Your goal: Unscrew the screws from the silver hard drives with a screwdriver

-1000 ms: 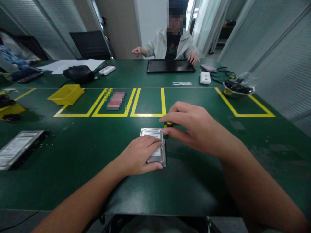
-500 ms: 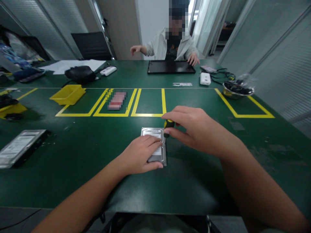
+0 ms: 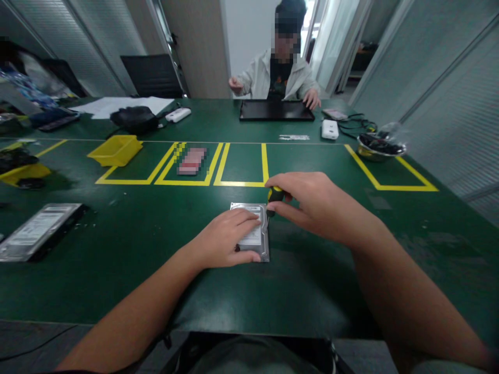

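A silver hard drive (image 3: 255, 234) lies flat on the green table (image 3: 117, 249) in front of me. My left hand (image 3: 224, 241) rests on top of it, fingers stretched flat and pressing it down. My right hand (image 3: 312, 205) is closed round a small screwdriver with a yellow and black handle (image 3: 274, 195). The tool stands upright at the drive's far right corner. Its tip is hidden by the handle and my fingers.
A second hard drive (image 3: 37, 231) lies at the left. Yellow tape boxes mark the table's middle; a yellow tray (image 3: 115, 150) sits in one. A metal bowl (image 3: 380, 145) stands at the right. A person (image 3: 283, 72) sits across behind a black tablet (image 3: 276, 110).
My hands stay on the drive and the screwdriver, with the right fingers shifting slightly on the handle. The person opposite has drawn the raised hand in toward the body.
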Motion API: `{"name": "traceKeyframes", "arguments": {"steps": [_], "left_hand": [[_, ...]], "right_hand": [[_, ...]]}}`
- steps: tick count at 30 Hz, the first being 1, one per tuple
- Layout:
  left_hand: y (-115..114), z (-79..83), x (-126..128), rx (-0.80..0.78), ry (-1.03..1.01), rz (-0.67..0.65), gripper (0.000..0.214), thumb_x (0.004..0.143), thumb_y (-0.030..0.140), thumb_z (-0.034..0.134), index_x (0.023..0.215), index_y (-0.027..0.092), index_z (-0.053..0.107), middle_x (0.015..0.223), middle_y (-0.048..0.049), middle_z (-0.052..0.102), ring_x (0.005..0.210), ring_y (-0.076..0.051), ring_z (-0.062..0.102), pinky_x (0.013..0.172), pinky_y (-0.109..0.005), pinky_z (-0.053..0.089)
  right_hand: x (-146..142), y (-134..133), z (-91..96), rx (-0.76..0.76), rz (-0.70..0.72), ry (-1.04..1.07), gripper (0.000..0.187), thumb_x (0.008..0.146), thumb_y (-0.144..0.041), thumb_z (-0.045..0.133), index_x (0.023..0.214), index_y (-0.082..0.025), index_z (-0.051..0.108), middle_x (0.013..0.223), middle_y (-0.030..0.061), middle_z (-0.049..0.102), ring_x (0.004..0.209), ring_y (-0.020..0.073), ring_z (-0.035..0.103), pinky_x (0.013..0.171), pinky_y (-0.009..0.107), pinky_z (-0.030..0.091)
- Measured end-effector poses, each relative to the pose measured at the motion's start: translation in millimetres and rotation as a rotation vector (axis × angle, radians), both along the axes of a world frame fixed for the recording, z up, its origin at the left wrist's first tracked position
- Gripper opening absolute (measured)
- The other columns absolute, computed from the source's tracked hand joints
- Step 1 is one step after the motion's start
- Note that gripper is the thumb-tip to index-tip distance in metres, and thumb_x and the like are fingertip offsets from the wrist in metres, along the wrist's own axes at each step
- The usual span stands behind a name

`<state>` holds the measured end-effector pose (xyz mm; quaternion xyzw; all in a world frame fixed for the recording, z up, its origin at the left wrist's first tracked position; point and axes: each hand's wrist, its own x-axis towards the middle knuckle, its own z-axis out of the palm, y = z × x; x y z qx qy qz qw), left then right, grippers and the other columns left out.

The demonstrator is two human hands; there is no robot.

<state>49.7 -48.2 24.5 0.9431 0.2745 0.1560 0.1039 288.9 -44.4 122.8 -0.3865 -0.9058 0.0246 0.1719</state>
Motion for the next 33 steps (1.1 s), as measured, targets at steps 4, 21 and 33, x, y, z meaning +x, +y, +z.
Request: {"name": "traceKeyframes", "arguments": {"steps": [4, 21, 33], "left_hand": [[9, 7.4, -14, -0.028, -0.036, 0.078, 0.081, 0.083, 0.068, 0.061, 0.143, 0.016, 0.044, 0.143, -0.0175, 0.05, 0.132, -0.035, 0.044, 0.112, -0.053, 0.036], [48, -17.3, -71, -0.437, 0.019, 0.082, 0.13, 0.068, 0.062, 0.08, 0.159, 0.021, -0.003, 0.161, -0.0234, 0.021, 0.148, -0.039, 0.026, 0.118, -0.058, 0.026], [47, -20.0, -66, -0.423, -0.016, 0.124, 0.131, 0.062, 0.063, 0.082, 0.159, 0.019, 0.006, 0.16, -0.0254, 0.023, 0.147, -0.042, 0.026, 0.117, -0.062, 0.025]], "right_hand": [[6, -7, 10.7, 0.085, 0.005, 0.057, 0.027, 0.092, -0.03, 0.06, 0.114, -0.015, 0.063, 0.102, 0.0055, 0.069, 0.083, 0.0166, 0.062, 0.077, 0.028, 0.043], [14, -41, 28.9, 0.317, -0.34, -0.211, 0.033, 0.092, -0.051, 0.052, 0.094, -0.019, 0.055, 0.072, 0.005, 0.059, 0.058, 0.0178, 0.048, 0.054, 0.029, 0.022], [8, -97, 36.6, 0.425, -0.567, -0.314, 0.03, 0.092, -0.048, 0.051, 0.078, -0.022, 0.042, 0.061, 0.0031, 0.044, 0.05, 0.0144, 0.03, 0.054, 0.029, 0.012]]}}
